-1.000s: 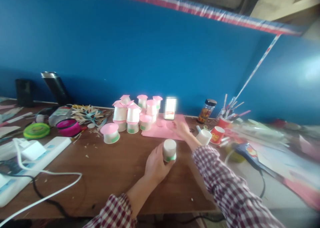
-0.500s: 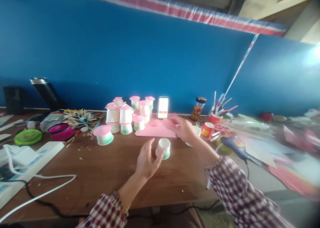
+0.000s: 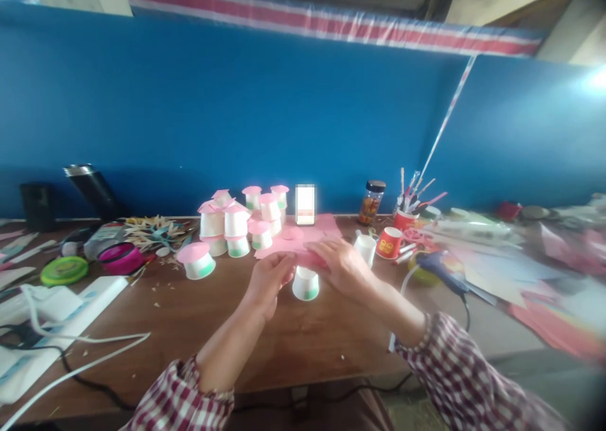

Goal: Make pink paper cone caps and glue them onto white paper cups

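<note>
A piece of pink paper (image 3: 310, 259) is stretched between my two hands, just above a small paper cup with a green patch (image 3: 305, 287). My left hand (image 3: 271, 281) pinches the paper's left edge. From the right, my right hand (image 3: 348, 264) grips the same piece, its fingers lying over it. The cup stands on the brown table and its rim is partly covered by the paper. Behind my hands lies a pink sheet (image 3: 326, 226) with a small pink disc (image 3: 292, 233) on it. To the left, a cup (image 3: 199, 268) wears a pink paper top.
Several pink-topped cups (image 3: 237, 223) stand stacked at back left. A phone (image 3: 305, 205) leans at the wall. Rightward are a white cup (image 3: 365, 248), a red cup (image 3: 389, 243) and a glue gun (image 3: 442, 270). A power strip (image 3: 66, 330) lies at left.
My right hand has come back from the pink sheet with a piece of paper. My left hand has left the cup's side and taken hold of the paper.
</note>
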A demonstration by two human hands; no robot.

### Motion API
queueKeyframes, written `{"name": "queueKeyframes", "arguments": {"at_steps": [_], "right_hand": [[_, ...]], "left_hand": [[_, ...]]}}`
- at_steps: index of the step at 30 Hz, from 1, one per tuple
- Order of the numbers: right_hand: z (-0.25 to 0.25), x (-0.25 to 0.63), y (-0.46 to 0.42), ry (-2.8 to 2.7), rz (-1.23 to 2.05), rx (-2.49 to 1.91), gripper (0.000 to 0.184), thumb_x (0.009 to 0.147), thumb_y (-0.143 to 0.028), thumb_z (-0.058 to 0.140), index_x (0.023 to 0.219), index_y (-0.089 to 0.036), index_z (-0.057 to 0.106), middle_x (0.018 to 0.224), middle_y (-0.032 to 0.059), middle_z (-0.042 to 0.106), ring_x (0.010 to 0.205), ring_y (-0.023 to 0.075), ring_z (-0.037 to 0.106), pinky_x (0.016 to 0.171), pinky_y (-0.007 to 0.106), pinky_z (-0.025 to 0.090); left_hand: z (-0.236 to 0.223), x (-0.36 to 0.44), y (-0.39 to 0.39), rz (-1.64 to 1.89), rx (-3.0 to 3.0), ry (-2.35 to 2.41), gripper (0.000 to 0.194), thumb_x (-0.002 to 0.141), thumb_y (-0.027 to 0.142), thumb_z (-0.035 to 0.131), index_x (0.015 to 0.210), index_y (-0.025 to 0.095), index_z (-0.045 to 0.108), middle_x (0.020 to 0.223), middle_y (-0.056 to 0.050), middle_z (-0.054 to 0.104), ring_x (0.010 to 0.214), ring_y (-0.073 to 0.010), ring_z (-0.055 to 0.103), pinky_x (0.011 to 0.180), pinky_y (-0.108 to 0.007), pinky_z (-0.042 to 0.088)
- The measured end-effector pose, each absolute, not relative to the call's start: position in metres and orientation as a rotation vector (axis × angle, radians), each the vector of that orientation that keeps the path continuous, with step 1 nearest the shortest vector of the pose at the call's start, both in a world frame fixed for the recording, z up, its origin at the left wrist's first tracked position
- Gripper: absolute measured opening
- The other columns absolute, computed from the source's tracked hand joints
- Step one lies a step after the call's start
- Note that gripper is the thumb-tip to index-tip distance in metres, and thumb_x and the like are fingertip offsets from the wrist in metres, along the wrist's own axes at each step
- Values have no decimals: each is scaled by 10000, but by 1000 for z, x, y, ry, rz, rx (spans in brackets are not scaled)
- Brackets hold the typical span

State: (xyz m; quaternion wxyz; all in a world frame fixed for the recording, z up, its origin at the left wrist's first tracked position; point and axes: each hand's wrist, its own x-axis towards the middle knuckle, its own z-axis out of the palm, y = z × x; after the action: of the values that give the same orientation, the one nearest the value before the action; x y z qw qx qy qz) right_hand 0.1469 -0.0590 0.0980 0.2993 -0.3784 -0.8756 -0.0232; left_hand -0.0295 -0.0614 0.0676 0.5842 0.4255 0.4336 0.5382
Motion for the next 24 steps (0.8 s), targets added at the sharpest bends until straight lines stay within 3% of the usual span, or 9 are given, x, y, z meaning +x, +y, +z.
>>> {"name": "queueKeyframes", "arguments": {"at_steps": [3,6,9,12,19,24], "right_hand": [[93,152,-58,-2185,192,-974,412,801,-343,626,1175,-196,535,1111,105,626,1009,243,571,864,402,461],[86,156,-54,-1896,546,-1046,391,835,-395,561,1165,-187,528,1094,100,626,954,210,602,797,352,494],[80,156,-49,-1666,832,-1165,308,872,-391,478,1013,-146,598,887,76,663,787,173,623,675,298,496],[76,153,-46,-1526,1024,-1190,251,835,-346,525,909,-130,630,725,30,631,635,126,572,565,242,446],[65,147,-43,-1381,1127,-1166,246,733,-354,626,801,-118,639,578,-15,550,511,89,460,470,217,357],[53,148,-42,-1302,1146,-1189,219,714,-337,626,773,-127,613,543,-30,521,481,86,441,444,213,339]], "left_hand": [[70,-29,-60,1257,977,981,265,672,379,695,734,131,627,637,7,551,579,-77,482,601,-228,413],[72,-30,-58,1279,906,910,235,672,348,699,741,137,623,678,6,570,604,-80,501,594,-217,415],[71,-31,-56,1253,825,858,222,664,325,714,760,145,627,694,14,580,606,-72,509,575,-200,409],[65,-31,-53,1196,777,905,229,648,307,731,765,139,629,688,10,585,589,-72,512,557,-199,412],[55,-26,-49,1176,755,1045,301,571,289,782,766,121,626,606,21,562,516,-58,487,473,-172,370],[46,-24,-45,1146,721,1094,287,578,298,777,757,133,627,627,8,592,550,-79,534,496,-189,411]]}}
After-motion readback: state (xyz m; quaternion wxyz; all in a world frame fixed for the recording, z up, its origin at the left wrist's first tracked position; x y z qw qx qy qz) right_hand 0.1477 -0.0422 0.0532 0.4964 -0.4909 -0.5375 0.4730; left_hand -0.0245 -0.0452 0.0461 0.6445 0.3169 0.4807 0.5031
